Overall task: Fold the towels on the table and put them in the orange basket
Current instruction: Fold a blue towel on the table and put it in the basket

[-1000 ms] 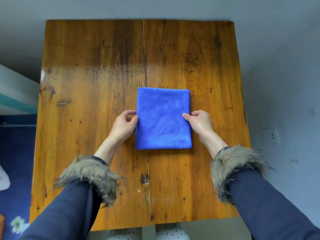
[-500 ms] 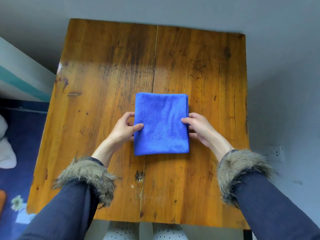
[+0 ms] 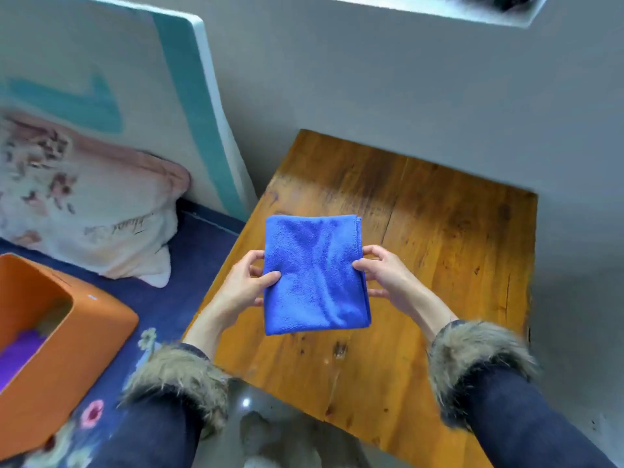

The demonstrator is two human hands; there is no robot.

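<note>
At the centre of the frame, the folded blue towel [image 3: 315, 275] is held up between both hands, above the near left part of the wooden desk [image 3: 439, 265] and apparently clear of its surface, though the gap cannot be seen directly. The left hand [image 3: 241, 285] pinches the towel's left edge, thumb on top and fingers beneath, and the right hand [image 3: 385, 276] pinches the right edge, where the stacked hems show; gripping both sides at mid-height looks meant to keep the layers together so the fold does not fall open while it is carried. The towel sags slightly between the two grips, as soft cloth will. Fur-trimmed cuffs [image 3: 175, 380] on dark sleeves run down to the lower corners of the frame. At the lower left stands the orange basket [image 3: 84, 339], on a dark blue floral bed cover [image 3: 189, 251], its opening facing up, with something purple already lying inside; it sits well apart from the towel, off the desk's left side, so the folding seems done and the carry across to the basket is the step in hand. A floral pillow [image 3: 84, 204] leans at the upper left against a white and teal headboard [image 3: 169, 96], and a grey wall [image 3: 405, 96] backs the desk.
</note>
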